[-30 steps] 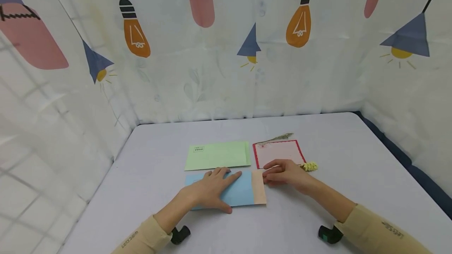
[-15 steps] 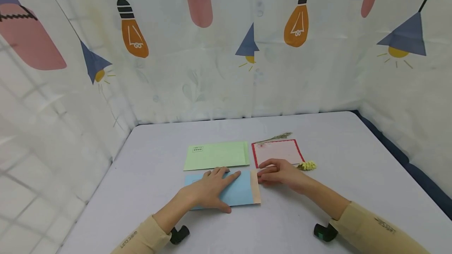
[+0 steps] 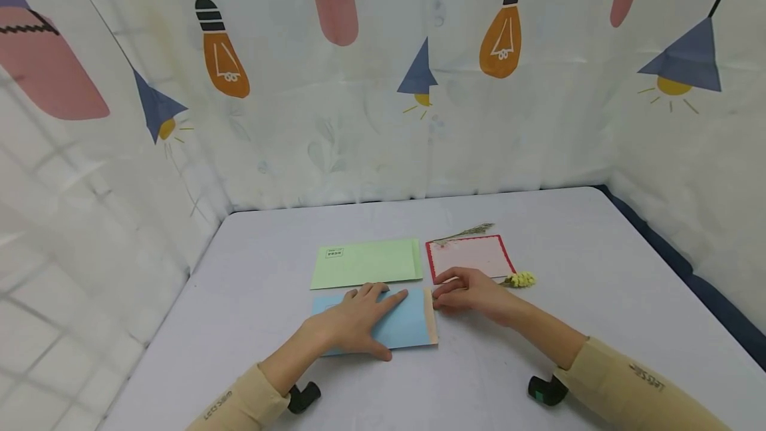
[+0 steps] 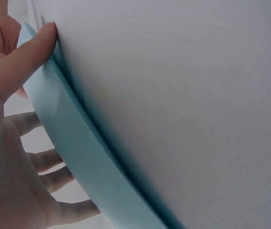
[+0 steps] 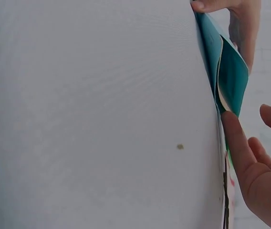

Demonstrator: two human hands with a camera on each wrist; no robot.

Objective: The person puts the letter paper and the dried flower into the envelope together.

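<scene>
A light blue envelope (image 3: 408, 328) lies on the white table in front of me. My left hand (image 3: 353, 326) rests on it with fingers spread, and the left wrist view has its thumb along the near edge. From the envelope's right end a narrow strip of cream paper (image 3: 430, 320) sticks out. My right hand (image 3: 473, 298) touches the end of this strip with its fingertips. In the right wrist view the envelope's mouth gapes, and one digit of the right hand (image 5: 259, 179) presses the cream edge while another stands apart. How far the paper reaches inside is hidden.
Behind the blue envelope lies a green envelope (image 3: 366, 266). To its right is a pink card with a red border (image 3: 467, 255), with a dried sprig (image 3: 479, 229) at its far edge and a yellow flower (image 3: 520, 279) by its near right corner.
My right hand has moved left, and the cream paper has slid further into the blue envelope, so a narrower strip shows. The left hand has stayed in place on the envelope.
</scene>
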